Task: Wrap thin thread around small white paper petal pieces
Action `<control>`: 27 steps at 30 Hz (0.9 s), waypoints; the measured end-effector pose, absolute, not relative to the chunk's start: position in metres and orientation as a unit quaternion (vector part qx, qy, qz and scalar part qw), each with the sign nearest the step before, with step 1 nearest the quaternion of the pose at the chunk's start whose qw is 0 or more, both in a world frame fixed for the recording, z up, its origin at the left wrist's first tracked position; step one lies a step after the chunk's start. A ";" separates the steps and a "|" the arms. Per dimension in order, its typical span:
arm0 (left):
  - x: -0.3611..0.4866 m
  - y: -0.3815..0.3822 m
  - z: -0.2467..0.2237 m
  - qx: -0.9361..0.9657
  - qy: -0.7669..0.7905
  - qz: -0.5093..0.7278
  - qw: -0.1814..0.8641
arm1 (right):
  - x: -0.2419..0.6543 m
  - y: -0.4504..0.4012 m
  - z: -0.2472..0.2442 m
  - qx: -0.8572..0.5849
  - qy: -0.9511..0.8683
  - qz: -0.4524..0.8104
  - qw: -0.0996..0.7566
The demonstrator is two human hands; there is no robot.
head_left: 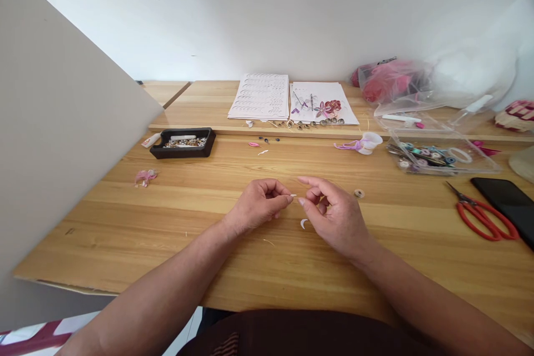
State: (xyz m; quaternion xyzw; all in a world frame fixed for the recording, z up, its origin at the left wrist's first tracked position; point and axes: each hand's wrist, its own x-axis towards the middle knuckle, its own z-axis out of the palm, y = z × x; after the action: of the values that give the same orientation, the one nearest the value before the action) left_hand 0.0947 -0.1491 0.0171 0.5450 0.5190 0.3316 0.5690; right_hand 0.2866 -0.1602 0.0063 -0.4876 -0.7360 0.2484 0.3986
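Observation:
Between the thumb and fingers of my left hand is pinched a small white piece; only its tip shows, and its kind is too small to tell. Just to the right, my right hand is held with thumb and index finger apart, and no object shows between them. On the table below the right thumb lies a white crescent-shaped cutout. A thin pale thread rests nearer to me. A small round spool sits to the right of my right hand.
Red-handled scissors and a black phone lie at right. Behind them stands a clear plastic box with bobbins. A black tray of beads is at back left. Paper sheets lie on the raised rear ledge.

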 end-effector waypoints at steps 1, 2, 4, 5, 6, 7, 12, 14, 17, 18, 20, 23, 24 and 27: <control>0.095 -0.149 0.017 0.546 0.519 0.331 0.569 | 0.287 -0.160 0.006 -0.483 -0.741 0.237 0.402; 0.095 -0.149 0.017 0.546 0.518 0.331 0.570 | 0.287 -0.159 0.007 -0.476 -0.748 0.224 0.405; 0.095 -0.149 0.016 0.544 0.515 0.332 0.573 | 0.287 -0.159 0.007 -0.461 -0.762 0.200 0.409; 0.095 -0.150 0.016 0.542 0.515 0.333 0.575 | 0.287 -0.158 0.008 -0.456 -0.766 0.192 0.410; 0.095 -0.150 0.016 0.540 0.514 0.333 0.577 | 0.287 -0.158 0.008 -0.454 -0.767 0.187 0.411; 0.096 -0.149 0.016 0.539 0.514 0.333 0.578 | 0.287 -0.158 0.008 -0.455 -0.767 0.185 0.412; 0.096 -0.149 0.017 0.543 0.518 0.330 0.573 | 0.287 -0.158 0.005 -0.467 -0.759 0.194 0.410; 0.096 -0.149 0.017 0.545 0.520 0.331 0.568 | 0.287 -0.159 0.005 -0.472 -0.754 0.203 0.410; 0.096 -0.149 0.019 0.548 0.523 0.333 0.561 | 0.286 -0.158 0.005 -0.482 -0.738 0.231 0.413; 0.097 -0.150 0.019 0.548 0.524 0.333 0.560 | 0.286 -0.157 0.005 -0.488 -0.730 0.242 0.414; 0.097 -0.150 0.020 0.548 0.526 0.335 0.558 | 0.286 -0.156 0.004 -0.499 -0.717 0.257 0.414; 0.098 -0.150 0.020 0.548 0.527 0.336 0.556 | 0.286 -0.156 0.003 -0.500 -0.718 0.250 0.416; 0.098 -0.150 0.019 0.548 0.527 0.336 0.556 | 0.286 -0.156 0.002 -0.495 -0.723 0.239 0.420; 0.098 -0.149 0.018 0.549 0.529 0.334 0.554 | 0.287 -0.157 0.003 -0.473 -0.738 0.208 0.433</control>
State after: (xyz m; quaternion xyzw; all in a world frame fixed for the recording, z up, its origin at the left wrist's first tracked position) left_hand 0.0985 -0.1490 0.0178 0.5486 0.5294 0.3345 0.5540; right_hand 0.2867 -0.1569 0.0033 -0.4731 -0.7384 0.2075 0.4334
